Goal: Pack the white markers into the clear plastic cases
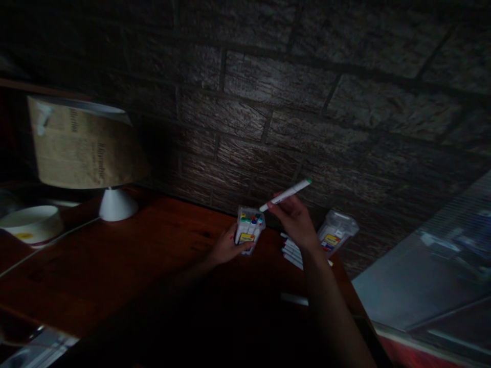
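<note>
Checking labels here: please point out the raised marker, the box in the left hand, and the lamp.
Marker (288, 192): head view, middle of barrel.
Held box (246, 238): head view, front label.
Lamp (86, 148): head view, shade.

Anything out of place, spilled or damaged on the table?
Several markers lie loose on the table beside the unheld case, rather than inside one. A pale strip lies apart, nearer the camera, too dim to identify. No spill or damage is visible.
</note>
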Action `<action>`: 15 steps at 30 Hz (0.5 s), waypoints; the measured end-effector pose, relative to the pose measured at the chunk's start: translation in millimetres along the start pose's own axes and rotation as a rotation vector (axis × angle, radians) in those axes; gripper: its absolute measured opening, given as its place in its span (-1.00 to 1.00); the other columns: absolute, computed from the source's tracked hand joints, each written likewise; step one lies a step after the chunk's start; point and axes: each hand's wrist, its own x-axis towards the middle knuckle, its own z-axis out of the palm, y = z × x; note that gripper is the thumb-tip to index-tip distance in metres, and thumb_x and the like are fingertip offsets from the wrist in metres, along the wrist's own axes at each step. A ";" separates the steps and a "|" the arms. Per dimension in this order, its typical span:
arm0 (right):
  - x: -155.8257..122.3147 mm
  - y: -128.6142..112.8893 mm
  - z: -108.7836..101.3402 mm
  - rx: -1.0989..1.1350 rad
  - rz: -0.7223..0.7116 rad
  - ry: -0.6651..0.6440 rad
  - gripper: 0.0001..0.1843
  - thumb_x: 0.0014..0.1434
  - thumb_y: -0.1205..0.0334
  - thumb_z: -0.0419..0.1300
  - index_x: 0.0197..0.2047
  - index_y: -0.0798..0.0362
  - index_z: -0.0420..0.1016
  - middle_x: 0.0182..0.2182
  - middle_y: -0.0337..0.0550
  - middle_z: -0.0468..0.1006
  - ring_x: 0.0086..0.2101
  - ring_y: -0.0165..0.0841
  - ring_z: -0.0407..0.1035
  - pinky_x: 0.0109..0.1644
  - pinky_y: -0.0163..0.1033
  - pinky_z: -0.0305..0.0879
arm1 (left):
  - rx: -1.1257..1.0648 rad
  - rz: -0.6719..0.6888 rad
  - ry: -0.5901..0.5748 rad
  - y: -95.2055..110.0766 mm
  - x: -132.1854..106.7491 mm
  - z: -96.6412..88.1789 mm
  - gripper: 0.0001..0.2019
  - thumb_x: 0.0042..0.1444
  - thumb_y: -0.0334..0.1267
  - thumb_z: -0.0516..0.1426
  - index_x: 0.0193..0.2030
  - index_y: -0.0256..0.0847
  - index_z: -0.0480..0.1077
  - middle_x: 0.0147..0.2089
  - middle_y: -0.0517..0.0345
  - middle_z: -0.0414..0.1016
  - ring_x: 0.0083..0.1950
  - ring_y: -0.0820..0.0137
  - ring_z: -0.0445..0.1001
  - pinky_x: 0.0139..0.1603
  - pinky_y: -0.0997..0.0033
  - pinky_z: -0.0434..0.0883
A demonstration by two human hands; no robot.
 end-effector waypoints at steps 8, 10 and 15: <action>-0.6 28.3 11.1 -0.138 0.049 -0.104 -0.58 0.13 -0.02 0.35 -0.01 0.01 0.48 -0.18 -0.09 0.70 -0.14 -0.25 0.61 -0.02 -0.15 0.53 | 0.024 0.024 -0.003 5.4 -0.4 -1.8 -0.41 0.08 0.06 0.34 0.16 -0.20 0.37 0.10 -0.07 0.62 0.11 0.10 0.61 0.17 0.05 0.55; -1.3 32.2 11.7 -0.174 0.051 -0.142 -0.60 0.17 -0.01 0.31 0.00 0.02 0.48 -0.16 -0.08 0.70 -0.15 -0.26 0.61 -0.04 -0.16 0.54 | 0.032 0.025 -0.005 4.8 -0.4 -1.5 -0.40 0.08 0.06 0.35 0.17 -0.20 0.37 0.11 -0.08 0.61 0.11 0.10 0.61 0.16 0.04 0.55; -3.3 31.8 11.7 -0.341 0.027 -0.207 -0.69 0.24 0.00 0.24 -0.06 0.02 0.49 -0.18 -0.07 0.69 -0.18 -0.28 0.60 -0.06 -0.16 0.52 | 0.025 0.021 -0.036 2.6 -1.0 0.2 -0.39 0.08 0.06 0.35 0.17 -0.21 0.36 0.09 -0.09 0.62 0.09 0.11 0.62 0.13 0.06 0.56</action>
